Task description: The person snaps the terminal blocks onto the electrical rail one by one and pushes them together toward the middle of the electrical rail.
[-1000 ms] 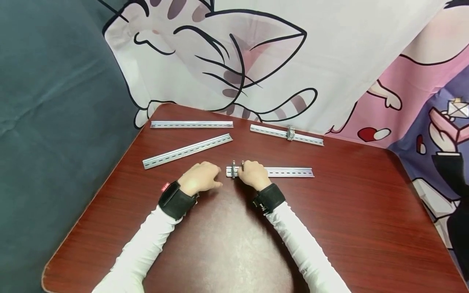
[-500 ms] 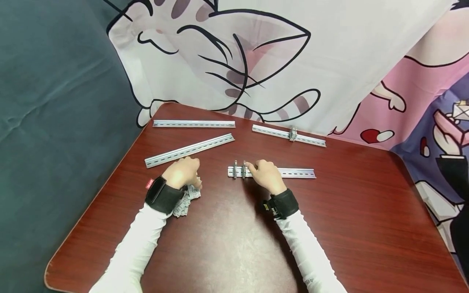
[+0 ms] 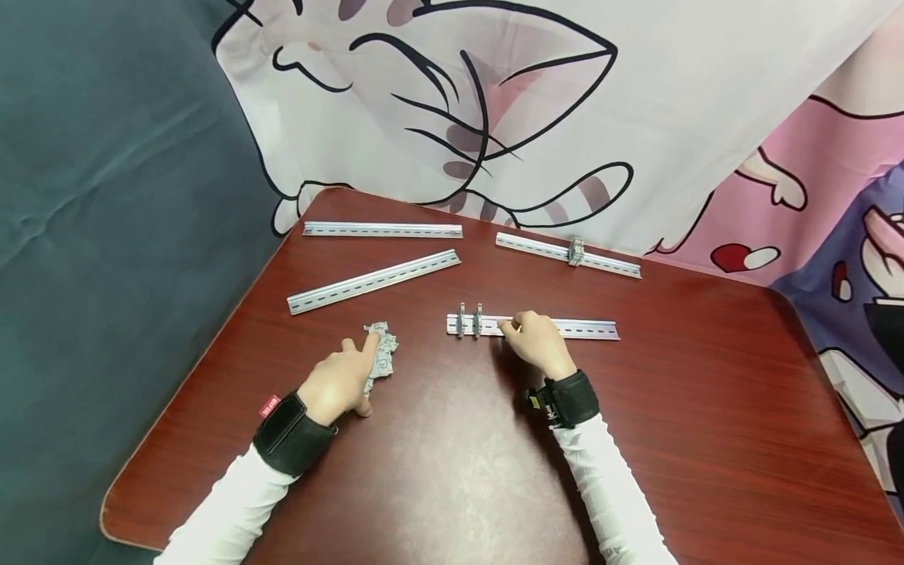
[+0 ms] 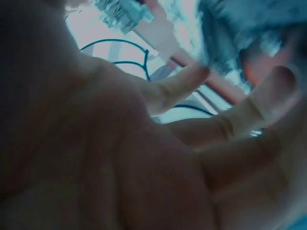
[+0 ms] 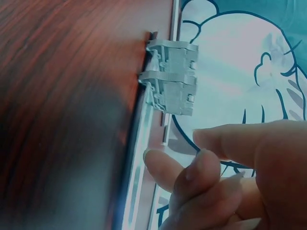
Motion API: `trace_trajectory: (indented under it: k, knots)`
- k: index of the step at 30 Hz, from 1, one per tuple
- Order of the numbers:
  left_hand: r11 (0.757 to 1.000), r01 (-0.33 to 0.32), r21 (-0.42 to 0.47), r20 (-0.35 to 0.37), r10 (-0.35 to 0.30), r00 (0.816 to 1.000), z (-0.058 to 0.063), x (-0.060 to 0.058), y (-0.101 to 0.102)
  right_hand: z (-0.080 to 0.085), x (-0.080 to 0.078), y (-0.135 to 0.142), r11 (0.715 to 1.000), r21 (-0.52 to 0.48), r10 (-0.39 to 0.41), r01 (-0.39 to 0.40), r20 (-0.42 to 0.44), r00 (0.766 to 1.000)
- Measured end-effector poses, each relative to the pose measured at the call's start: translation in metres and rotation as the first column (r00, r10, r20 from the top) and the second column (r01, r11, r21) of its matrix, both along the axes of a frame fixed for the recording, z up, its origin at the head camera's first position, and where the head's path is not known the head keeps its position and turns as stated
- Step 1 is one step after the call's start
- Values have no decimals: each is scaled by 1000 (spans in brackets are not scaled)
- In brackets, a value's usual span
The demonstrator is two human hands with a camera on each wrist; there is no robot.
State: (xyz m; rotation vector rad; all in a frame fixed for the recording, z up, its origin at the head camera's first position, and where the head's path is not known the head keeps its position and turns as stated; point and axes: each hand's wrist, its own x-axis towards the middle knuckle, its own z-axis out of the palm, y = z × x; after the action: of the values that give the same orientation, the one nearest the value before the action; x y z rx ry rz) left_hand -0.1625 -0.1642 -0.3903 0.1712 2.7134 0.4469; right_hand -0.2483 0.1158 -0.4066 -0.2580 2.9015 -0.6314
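A slotted metal DIN rail (image 3: 589, 329) lies mid-table with two grey rail clips (image 3: 478, 322) standing upright near its left end. My right hand (image 3: 538, 343) hovers at that rail, just right of the clips. In the right wrist view its fingers (image 5: 206, 172) are loosely bent, apart from the clips (image 5: 177, 96), and hold nothing. To the left, a heap of small grey clips (image 3: 384, 357) lies on the table. My left hand (image 3: 339, 380) is over the heap's near-left side with fingers spread; the left wrist view is blurred and shows grey pieces (image 4: 120, 14) beyond the fingers.
Two bare rails lie at the back left, one straight (image 3: 381, 230) and one slanted (image 3: 374, 282). Another rail (image 3: 537, 248) at the back right carries a small group of clips (image 3: 576, 252). A printed cloth (image 3: 424, 157) hangs behind the brown table (image 3: 706, 392).
My left hand has moved left and nearer, from beside the rail to the heap, uncovering it. My right hand has shifted right along the rail, away from the second clip.
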Motion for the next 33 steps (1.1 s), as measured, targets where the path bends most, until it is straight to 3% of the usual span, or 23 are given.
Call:
trace_trajectory:
  k: [5, 9, 15, 21, 26, 29, 33]
  knots:
    - [997, 37, 60, -10, -37, 999, -7, -4, -1, 1, 1, 2, 1000, -2, -2, 2, -4, 1000]
    - [994, 78, 76, -59, -74, 996, -10, -13, -2, 0, 2, 5, 1000, -2, 1, -1, -14, 1000]
    - [994, 72, 85, -100, -64, 993, -11, -26, -5, -1, 3, 8, 1000, -14, 18, -18, -13, 1000]
    - [995, 80, 60, -107, -73, 992, -2, -31, -3, 3, 2, 12, 1000, -29, 7, -7, -11, 1000]
    - [994, 78, 77, -121, -69, 990, 13, -32, 3, 9, 3, 14, 999, -47, 9, -10, -24, 1000]
    - [985, 109, 134, -214, -79, 974, 21, -33, 11, 15, 6, 12, 994, -94, 57, -56, 7, 998]
    - [946, 180, 269, -391, -64, 918, 28, -38, 32, 26, 13, 5, 961, -220, 184, -166, 60, 981]
